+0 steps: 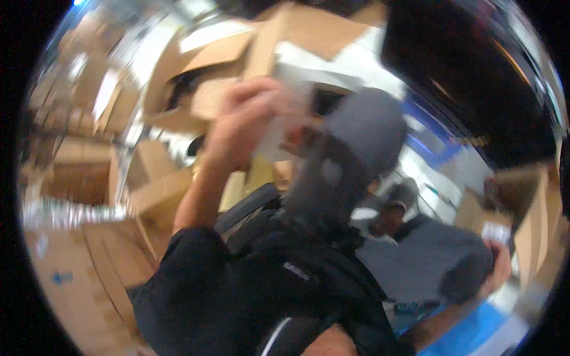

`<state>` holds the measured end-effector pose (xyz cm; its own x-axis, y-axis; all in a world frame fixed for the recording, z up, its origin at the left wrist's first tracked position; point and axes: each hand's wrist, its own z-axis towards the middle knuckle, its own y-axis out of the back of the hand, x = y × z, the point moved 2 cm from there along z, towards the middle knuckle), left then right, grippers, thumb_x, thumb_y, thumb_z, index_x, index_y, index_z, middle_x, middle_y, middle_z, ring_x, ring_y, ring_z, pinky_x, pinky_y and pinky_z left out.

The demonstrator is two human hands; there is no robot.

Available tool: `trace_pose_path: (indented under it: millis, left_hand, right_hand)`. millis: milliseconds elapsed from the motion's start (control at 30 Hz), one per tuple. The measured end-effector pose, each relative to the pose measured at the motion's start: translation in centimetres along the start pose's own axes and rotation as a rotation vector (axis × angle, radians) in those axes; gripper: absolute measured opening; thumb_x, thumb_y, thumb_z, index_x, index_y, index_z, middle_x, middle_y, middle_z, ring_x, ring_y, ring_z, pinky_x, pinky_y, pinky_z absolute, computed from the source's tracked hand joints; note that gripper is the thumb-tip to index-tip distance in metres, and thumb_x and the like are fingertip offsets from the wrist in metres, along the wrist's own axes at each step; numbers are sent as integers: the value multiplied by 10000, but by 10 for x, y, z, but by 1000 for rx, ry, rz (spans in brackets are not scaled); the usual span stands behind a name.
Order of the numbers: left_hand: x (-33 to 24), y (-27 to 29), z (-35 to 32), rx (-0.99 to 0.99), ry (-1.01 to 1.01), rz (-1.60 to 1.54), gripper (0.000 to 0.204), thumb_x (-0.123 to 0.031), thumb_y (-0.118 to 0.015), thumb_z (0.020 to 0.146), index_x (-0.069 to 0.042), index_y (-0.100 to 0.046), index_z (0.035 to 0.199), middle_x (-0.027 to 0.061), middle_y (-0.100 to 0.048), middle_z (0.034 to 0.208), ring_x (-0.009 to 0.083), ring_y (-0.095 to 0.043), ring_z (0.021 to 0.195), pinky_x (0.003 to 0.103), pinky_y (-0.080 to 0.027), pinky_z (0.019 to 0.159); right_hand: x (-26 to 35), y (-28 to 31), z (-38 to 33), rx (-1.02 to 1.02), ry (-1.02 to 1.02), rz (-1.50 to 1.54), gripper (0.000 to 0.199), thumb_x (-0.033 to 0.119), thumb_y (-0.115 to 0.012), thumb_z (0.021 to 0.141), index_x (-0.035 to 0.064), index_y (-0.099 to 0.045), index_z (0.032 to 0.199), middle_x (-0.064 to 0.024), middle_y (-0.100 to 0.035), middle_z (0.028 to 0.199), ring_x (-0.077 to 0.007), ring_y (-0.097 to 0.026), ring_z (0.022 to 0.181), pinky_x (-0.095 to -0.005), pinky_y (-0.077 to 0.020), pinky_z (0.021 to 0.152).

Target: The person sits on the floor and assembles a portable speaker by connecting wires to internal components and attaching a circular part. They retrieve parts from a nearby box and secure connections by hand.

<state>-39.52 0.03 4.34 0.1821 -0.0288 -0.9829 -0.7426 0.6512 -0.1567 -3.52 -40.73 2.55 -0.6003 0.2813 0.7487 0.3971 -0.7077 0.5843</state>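
My left hand [252,115] is raised in front of the open cartons, blurred by motion, its fingers curled together. Whitish, see-through material [290,118] shows by its fingertips; what they pinch, if anything, is unclear. To its right rises a soft grey rounded item [368,127] with a darker lower part, its kind too blurred to tell. Further right, my right hand [499,270] wraps round the end of another grey padded item [424,258], which lies across in front of me. Its fingers are partly hidden behind that item.
An open cardboard box [222,50] with raised flaps stands ahead. More cartons [157,178] crowd the left, near clear plastic wrap [74,210]. An open box [528,202] stands at the right, below a large black object [469,77]. Something bright blue [475,332] lies at lower right.
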Motion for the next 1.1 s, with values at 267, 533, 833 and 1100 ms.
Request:
trace_pose_path:
  millis: [267, 533, 833, 1100]
  left_hand:
    - [71, 76, -34, -225, 356, 623, 269, -218, -641, 984, 32, -737, 1013, 58, -733, 831, 136, -663, 761, 308, -544, 759]
    - [38, 143, -43, -491, 224, 904, 207, -162, -682, 940, 24, -742, 1010, 114, -766, 853, 165, -732, 807, 317, -569, 718]
    - [-20, 238, -32, -915, -287, 974, 241, -193, -674, 983, 30, -757, 943, 32, -707, 725, 56, -602, 648, 227, -479, 590]
    - [10, 266, -112, -1339, -487, 1108, 196, -151, -658, 961, 11, -708, 861, 85, -691, 804, 176, -638, 780, 319, -500, 749]
  right_hand:
    - [-22, -46, -2, -309, 169, -28, 237, 145, -528, 1019, -43, -658, 1080, -134, -669, 1023, -209, -634, 953, -311, -503, 882]
    - [-7, -129, 27, -125, 70, 3, 245, 160, -535, 1020, -41, -663, 1073, -127, -667, 1011, -206, -629, 942, -311, -501, 871]
    - [3, -161, 40, 13, 41, 31, 253, 176, -543, 1020, -39, -668, 1067, -120, -666, 997, -201, -625, 929, -310, -498, 858]
    - [10, -179, 48, 96, 30, 42, 262, 191, -550, 1021, -37, -673, 1061, -113, -664, 984, -198, -620, 918, -310, -496, 846]
